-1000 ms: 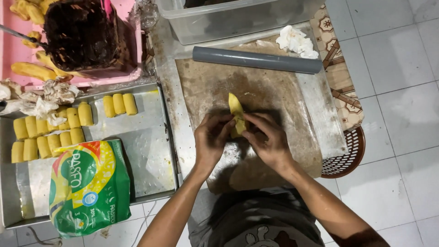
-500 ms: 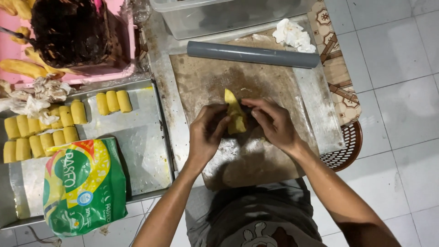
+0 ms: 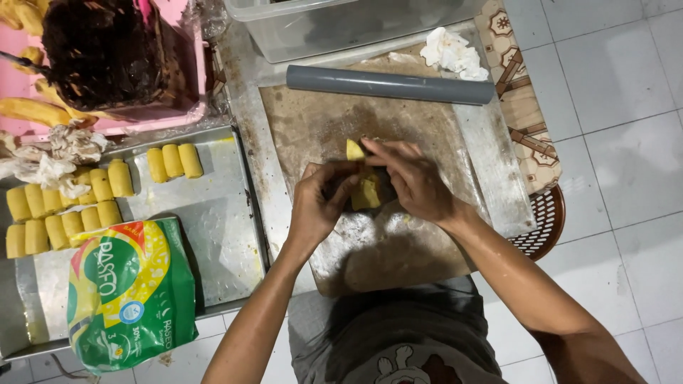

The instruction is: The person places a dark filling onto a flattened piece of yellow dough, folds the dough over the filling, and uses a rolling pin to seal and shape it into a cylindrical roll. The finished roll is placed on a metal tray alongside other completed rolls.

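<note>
Both my hands meet over a brown, flour-dusted work board (image 3: 334, 128). Between them is a piece of yellow dough (image 3: 364, 192), partly folded, with one corner sticking up past my fingers. My left hand (image 3: 320, 203) pinches its left side and my right hand (image 3: 413, 181) curls over its right side and top. The middle of the dough is hidden by my fingers. A grey rolling tube (image 3: 390, 85) lies across the far end of the board.
A metal tray (image 3: 213, 220) on the left carries several yellow dough rolls (image 3: 171, 162) and a green and yellow bag (image 3: 128, 291). A pink tub (image 3: 171, 117) with dark filling sits at the top left, a clear plastic box (image 3: 341, 28) at the top.
My hands have drawn closer around the dough and folded it smaller. The camera view has shifted slightly toward the board.
</note>
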